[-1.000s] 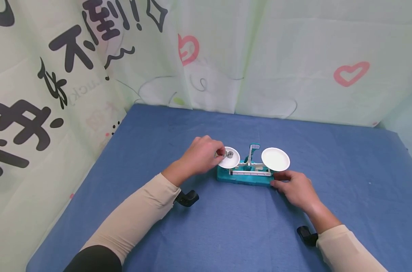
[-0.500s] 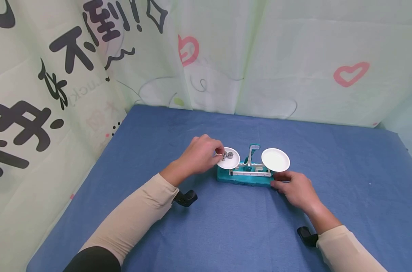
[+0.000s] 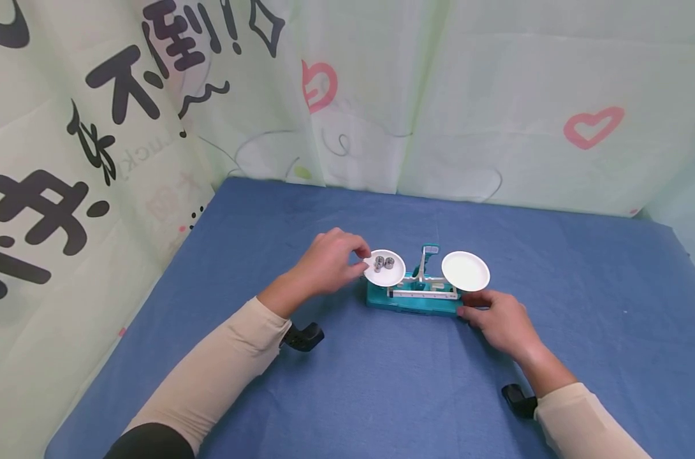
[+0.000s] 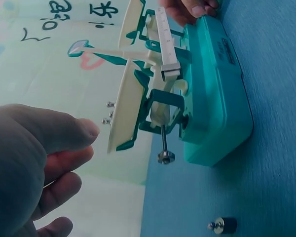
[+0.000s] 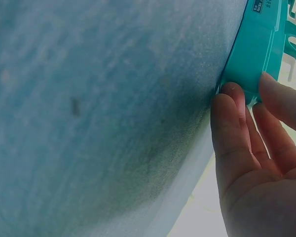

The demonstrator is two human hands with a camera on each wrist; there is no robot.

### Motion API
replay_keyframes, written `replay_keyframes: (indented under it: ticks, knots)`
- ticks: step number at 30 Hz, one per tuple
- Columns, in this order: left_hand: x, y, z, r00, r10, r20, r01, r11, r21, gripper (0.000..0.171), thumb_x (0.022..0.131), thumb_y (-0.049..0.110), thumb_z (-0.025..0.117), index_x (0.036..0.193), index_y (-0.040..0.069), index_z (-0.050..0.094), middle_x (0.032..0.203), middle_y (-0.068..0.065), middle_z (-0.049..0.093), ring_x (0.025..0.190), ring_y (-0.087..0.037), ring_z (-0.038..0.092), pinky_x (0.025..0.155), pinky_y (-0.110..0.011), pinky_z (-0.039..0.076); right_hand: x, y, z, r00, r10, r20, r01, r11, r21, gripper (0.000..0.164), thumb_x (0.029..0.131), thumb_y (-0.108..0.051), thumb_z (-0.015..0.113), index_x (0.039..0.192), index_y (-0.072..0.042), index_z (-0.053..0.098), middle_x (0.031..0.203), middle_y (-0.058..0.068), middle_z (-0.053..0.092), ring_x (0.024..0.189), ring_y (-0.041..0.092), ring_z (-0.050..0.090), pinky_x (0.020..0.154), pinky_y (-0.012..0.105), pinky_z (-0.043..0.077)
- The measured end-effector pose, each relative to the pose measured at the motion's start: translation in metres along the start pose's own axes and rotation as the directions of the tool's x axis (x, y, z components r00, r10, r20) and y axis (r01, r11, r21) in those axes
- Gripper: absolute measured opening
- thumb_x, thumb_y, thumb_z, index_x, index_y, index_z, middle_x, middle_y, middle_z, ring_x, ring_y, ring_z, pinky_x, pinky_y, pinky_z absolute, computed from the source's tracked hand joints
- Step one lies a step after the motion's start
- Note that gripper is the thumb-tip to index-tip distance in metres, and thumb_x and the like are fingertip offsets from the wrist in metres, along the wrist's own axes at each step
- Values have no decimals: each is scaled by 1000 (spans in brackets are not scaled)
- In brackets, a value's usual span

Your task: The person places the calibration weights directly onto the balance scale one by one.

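Printed curtains (image 3: 485, 83) are backing a blue desk (image 3: 376, 389); one balance scale (image 3: 422, 294) is standing there, seemingly three weights (image 3: 389, 262) sitting on its left pan (image 3: 385, 279), another weight (image 4: 229, 225) standing nearby; left hand (image 3: 327, 262) is hovering empty, fingers parted, right hand (image 3: 501, 322) is pinching the base (image 3: 410, 307)
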State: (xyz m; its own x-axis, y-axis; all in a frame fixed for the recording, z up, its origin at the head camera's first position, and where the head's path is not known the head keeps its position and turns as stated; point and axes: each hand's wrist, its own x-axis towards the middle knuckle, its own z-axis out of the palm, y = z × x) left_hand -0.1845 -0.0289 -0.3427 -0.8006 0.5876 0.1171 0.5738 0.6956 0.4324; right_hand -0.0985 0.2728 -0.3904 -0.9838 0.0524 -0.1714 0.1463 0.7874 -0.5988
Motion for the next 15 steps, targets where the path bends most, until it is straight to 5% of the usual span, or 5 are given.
replay_keyframes:
  ticks: [15]
  knots:
    - [-14,-24,4,996,-70,60,74,995,-65,30,92,16,74,119,4,69,119,-9,67,112,-25,58,98,-40,45,-1,1,0,1000,1,1,-1,1000,3,36,95,-17,68,120,7,65,110,23,68,81,25,66,71,38,50]
